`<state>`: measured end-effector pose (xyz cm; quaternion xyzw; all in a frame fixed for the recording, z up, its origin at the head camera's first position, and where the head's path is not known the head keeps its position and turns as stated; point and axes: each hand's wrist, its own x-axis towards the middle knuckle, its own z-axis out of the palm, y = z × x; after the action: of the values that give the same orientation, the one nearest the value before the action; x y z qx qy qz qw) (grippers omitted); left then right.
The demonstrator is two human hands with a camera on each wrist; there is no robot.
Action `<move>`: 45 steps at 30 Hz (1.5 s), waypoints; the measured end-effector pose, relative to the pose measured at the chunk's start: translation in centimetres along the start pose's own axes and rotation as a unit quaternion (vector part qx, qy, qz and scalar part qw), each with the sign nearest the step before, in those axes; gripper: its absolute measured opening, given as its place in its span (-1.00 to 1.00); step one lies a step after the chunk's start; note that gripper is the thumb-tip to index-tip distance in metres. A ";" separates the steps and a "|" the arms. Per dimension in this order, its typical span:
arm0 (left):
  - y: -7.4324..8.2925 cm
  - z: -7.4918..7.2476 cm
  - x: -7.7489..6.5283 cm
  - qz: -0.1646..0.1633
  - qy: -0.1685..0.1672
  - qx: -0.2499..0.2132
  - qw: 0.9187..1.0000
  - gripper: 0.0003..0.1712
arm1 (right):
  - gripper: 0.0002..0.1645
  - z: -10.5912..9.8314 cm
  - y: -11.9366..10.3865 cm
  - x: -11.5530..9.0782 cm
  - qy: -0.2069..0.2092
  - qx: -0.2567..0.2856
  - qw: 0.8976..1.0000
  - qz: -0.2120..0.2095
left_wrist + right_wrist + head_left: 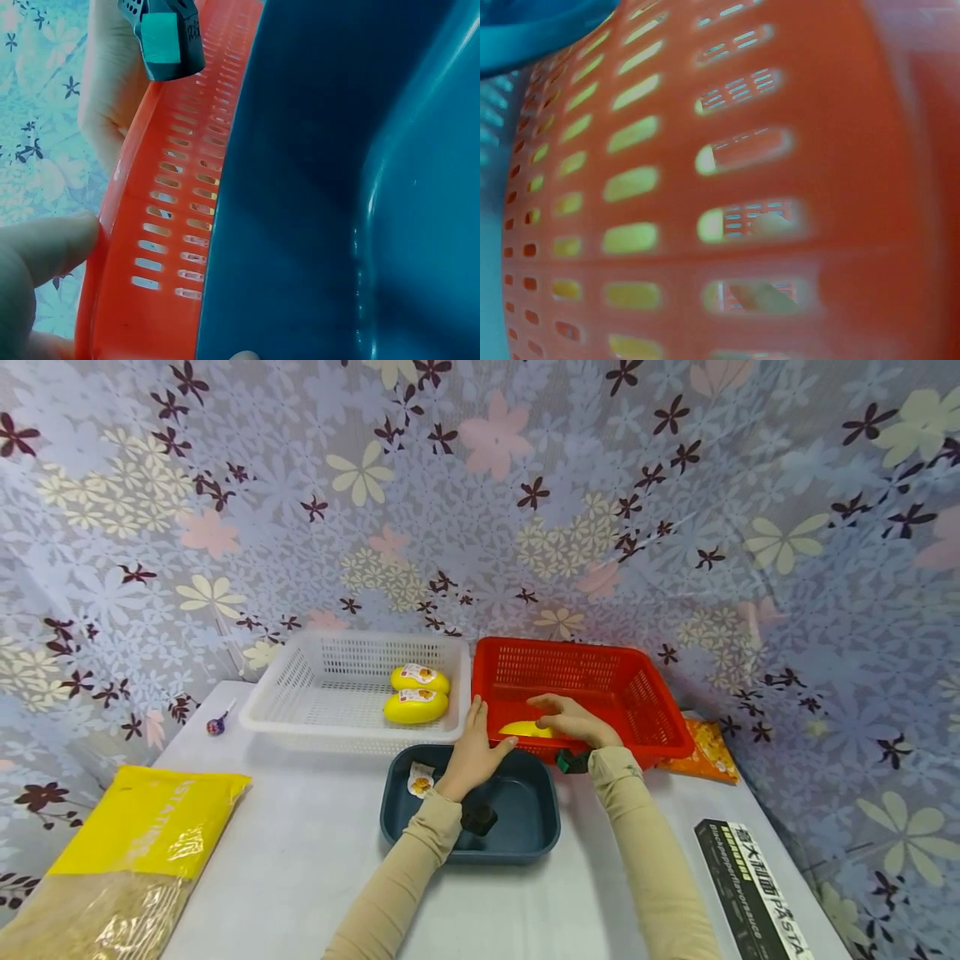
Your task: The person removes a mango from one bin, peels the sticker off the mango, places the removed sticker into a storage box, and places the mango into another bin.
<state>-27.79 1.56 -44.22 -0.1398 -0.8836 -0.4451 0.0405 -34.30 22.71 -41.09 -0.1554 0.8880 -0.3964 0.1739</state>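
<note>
My left hand (474, 756) reaches over the dark blue tray (525, 846) to the near left corner of the red basket (645, 693). Its thumb (64, 238) is right at the basket's rim in the left wrist view, fingers straight. Inside the red basket, a yellow mango-like fruit (522, 727) lies against the near wall, partly hidden by the rim. Over its right end is my right hand (576, 722), fingers slightly bent and apart from the thumb. Through the basket's slots in the right wrist view the yellow fruit (632, 238) shows.
At left stands a white basket (300, 725) with two labelled yellow fruits (416, 707). A label (421, 780) lies in the blue tray. Around them are a lollipop (217, 724), a yellow bag (142, 827), a pasta box (753, 889) and an orange packet (708, 752).
</note>
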 end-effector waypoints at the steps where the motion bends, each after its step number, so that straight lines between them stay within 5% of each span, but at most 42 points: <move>1: 0.1 0.0 0.0 0.000 -0.001 -0.002 1.000 -0.07 | -0.35 0.0 -0.1 -0.2 0.004 -0.003 1.000 -0.003; 22: 0.3 -1.4 -1.2 0.010 -0.033 -0.015 0.999 -0.15 | -0.39 0.4 -0.7 -3.9 0.083 0.040 0.993 -0.070; 33: 0.4 -3.2 -3.2 0.011 -0.028 -0.020 0.999 -0.26 | -0.45 3.1 -1.6 -5.2 0.136 0.133 0.974 -0.125; 38: 0.4 -4.8 -4.1 0.022 -0.021 -0.030 0.999 -0.42 | -0.46 4.7 -2.1 -5.6 0.110 0.217 0.956 -0.161; 45: 0.7 -8.8 -4.2 0.005 -0.012 -0.012 1.000 -0.50 | -0.45 7.7 -4.6 -4.7 0.031 0.229 0.958 -0.172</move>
<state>-24.04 -5.90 -39.22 -0.1498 -0.8778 -0.4540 0.0307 -26.16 16.72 -41.50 -0.2495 0.7384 -0.6174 0.1067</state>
